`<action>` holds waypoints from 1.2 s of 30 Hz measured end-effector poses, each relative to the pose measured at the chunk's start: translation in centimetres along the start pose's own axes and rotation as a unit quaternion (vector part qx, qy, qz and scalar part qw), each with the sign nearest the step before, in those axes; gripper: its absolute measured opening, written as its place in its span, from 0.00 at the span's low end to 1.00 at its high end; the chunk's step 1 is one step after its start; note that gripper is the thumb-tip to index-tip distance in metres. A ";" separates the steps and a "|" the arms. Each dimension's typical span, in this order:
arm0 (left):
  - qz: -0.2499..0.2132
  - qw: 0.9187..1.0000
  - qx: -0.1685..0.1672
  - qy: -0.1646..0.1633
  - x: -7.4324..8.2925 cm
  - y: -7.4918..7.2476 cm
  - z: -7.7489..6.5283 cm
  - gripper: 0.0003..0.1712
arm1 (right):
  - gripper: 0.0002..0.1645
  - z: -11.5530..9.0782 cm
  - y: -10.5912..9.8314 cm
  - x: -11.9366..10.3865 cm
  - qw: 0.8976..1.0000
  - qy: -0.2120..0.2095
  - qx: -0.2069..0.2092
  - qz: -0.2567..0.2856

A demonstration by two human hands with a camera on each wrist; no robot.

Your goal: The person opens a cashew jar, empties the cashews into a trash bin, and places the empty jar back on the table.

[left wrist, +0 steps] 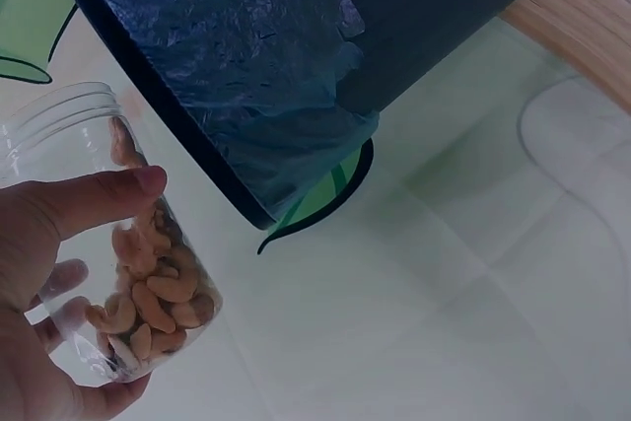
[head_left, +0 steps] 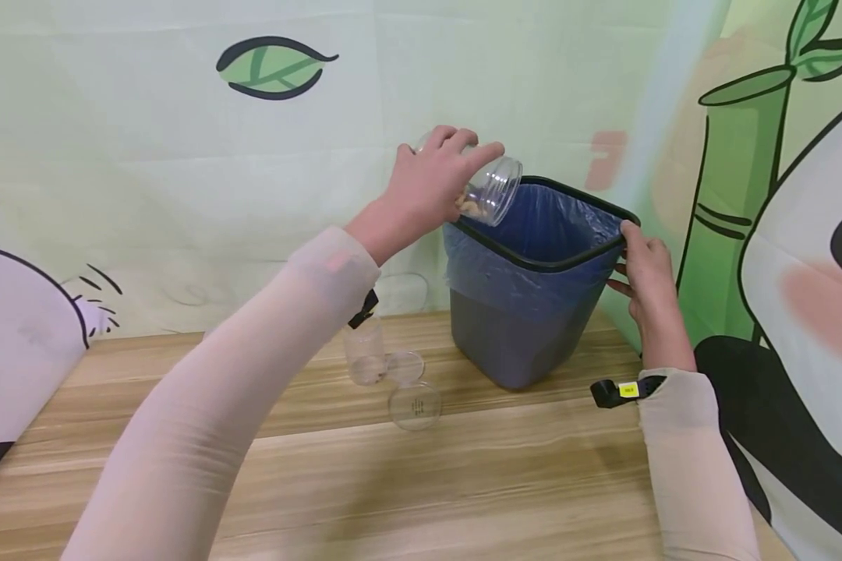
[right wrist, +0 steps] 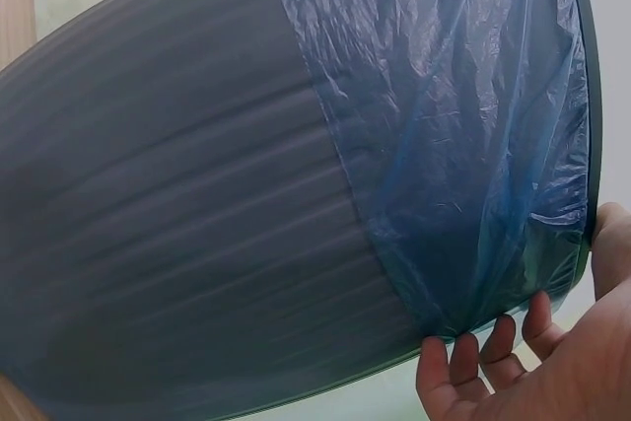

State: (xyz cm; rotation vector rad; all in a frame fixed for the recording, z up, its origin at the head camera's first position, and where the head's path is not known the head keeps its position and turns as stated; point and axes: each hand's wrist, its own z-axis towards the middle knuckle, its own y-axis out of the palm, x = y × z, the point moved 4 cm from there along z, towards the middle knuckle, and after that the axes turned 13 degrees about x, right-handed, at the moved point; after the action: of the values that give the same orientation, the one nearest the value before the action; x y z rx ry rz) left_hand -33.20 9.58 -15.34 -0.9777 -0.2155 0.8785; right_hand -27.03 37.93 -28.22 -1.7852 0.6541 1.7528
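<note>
Jar [head_left: 494, 191] (tilted) near open bin rim [head_left: 547, 266]

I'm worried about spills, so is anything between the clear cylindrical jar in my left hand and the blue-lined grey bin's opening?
Nothing visible. The clear cylindrical jar is uncapped, its mouth tilted toward the blue-lined grey bin; your right hand holds the black rim on the opposite side.

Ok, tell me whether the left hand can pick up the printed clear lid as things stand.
Probably not: the left hand holds the tilted cashew jar at the trash bin, so its grip is taken. The printed clear lid itself lies in plain view.
</note>
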 end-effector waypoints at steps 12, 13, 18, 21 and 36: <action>0.026 0.999 0.016 0.026 0.5 0.2 0.0 0.43 | 0.23 0.1 0.0 0.1 1.000 0.008 -0.005 0.017; 0.027 0.999 0.016 0.027 0.5 0.2 0.0 0.43 | 0.23 0.1 0.0 0.1 1.000 0.009 -0.005 0.020; 0.028 0.999 0.011 0.028 0.6 0.3 0.1 0.42 | 0.23 0.0 0.0 0.1 1.000 0.011 -0.009 0.027; 0.030 0.999 0.009 0.029 0.7 0.4 0.1 0.42 | 0.23 0.0 0.0 0.1 1.000 0.008 -0.009 0.025; 0.036 0.999 0.006 0.039 1.0 0.8 0.0 0.40 | 0.23 -0.1 0.0 0.1 1.000 0.004 -0.011 0.028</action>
State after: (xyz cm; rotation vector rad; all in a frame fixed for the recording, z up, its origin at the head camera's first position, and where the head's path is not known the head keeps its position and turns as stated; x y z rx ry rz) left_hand -32.98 10.55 -16.17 -1.0114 -0.1091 0.9056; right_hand -26.97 37.91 -28.34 -1.8062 0.6963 1.7971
